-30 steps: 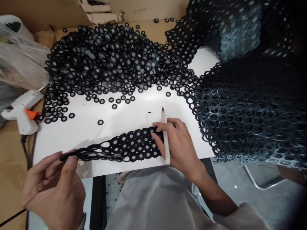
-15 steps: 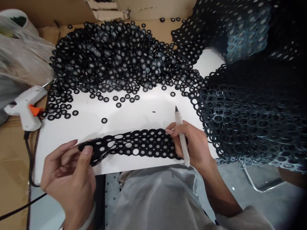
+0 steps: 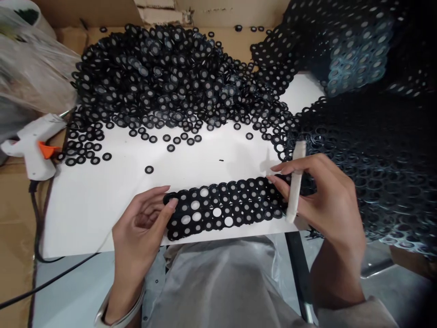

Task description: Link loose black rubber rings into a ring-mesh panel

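Observation:
A strip of joined black rings lies along the front of the white board. My left hand pinches its left end between thumb and fingers. At the other end, my right hand has thumb and fingertips on the strip's upper right corner, and a pale wrapped stick rests in the same hand, standing across the fingers. Most rings have grey centres; several show white. Loose black rings are heaped behind the strip, and one ring lies alone.
On the left are a white glue gun with an orange trigger, its black cable and a clear plastic bag. A large sheet of joined rings covers the right side. Cardboard stands at the back.
The strip has been spread flatter, and its left end has shifted right with my left hand. My right hand has moved right and turned, with the stick's dark tip no longer visible.

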A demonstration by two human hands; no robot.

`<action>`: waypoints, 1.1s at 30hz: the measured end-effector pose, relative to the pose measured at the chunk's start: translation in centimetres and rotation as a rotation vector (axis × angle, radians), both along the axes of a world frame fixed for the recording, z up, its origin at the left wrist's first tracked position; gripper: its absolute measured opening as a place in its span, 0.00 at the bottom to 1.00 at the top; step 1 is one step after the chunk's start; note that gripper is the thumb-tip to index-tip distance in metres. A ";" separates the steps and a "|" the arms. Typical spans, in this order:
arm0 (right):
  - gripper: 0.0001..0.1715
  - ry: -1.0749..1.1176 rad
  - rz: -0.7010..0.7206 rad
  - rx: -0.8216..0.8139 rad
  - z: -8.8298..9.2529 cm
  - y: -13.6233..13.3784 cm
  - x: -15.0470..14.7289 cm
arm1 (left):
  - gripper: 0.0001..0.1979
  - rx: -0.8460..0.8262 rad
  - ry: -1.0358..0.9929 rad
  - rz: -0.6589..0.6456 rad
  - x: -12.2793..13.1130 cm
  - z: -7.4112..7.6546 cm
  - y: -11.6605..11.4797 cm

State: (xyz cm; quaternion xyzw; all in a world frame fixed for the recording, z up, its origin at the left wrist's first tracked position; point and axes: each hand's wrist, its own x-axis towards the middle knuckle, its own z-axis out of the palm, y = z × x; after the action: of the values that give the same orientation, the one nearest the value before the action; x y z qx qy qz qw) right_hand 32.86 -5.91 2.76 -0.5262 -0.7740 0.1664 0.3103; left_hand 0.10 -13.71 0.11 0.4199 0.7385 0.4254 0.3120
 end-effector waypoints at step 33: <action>0.16 0.559 0.415 -0.748 -3.4 -4.1 -12.1 | 0.29 -0.359 -0.126 -0.372 -5.0 -0.4 -2.9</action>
State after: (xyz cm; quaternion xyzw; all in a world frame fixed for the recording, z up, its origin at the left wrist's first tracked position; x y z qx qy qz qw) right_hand 20.80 -10.02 -0.65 -0.3720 -0.6370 0.6247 0.2562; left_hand -4.86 -16.65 -0.24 0.4590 0.6914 0.2480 0.4998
